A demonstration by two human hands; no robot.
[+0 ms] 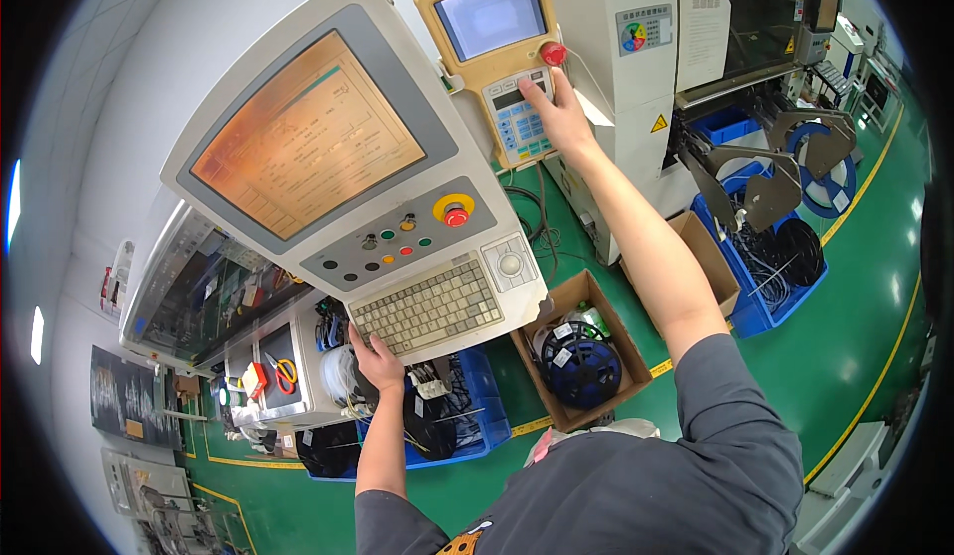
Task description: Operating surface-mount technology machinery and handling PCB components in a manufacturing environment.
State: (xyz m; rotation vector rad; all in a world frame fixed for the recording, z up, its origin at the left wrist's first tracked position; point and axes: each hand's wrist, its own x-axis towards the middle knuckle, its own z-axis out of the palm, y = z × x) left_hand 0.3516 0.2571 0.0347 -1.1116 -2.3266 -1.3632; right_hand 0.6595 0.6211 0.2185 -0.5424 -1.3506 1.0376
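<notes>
Two hands are in play, and both sit close to controls that matter. My right hand [556, 108], upper centre of the frame, is stretched out with fingers together and extended, the fingertips pressing the keypad of the yellow handheld pendant [497, 53]; it is not clamped around anything. My left hand [376, 356], lower centre, rests with fingers loosely curled at the bottom edge of the keyboard [427, 307] on the big operator console [328, 158], touching it but gripping nothing.

What I would worry about: the pendant's red stop knob [554, 53] lies just beside my right fingertips, so a small slip upward could knock it and halt the machine. The arm is at full reach, which makes a wrong key on the small pad likely. The pendant's cable [537, 212] hangs below; dragging my forearm across it could tug the pendant off its perch. On the left, a careless lean could press stray keys, and the console's own red stop button [455, 215] on its yellow ring is near above.

Around me: the console's orange screen [303, 138] fills the upper left. Below the keyboard stands an open cardboard box [586, 351] holding dark reels, with a blue bin [477, 406] to its left. At the right of the frame, a white machine [715, 38] has feeder reels and a blue crate [775, 267] at its foot. The boxes on the green floor [855, 287] crowd my footing.
</notes>
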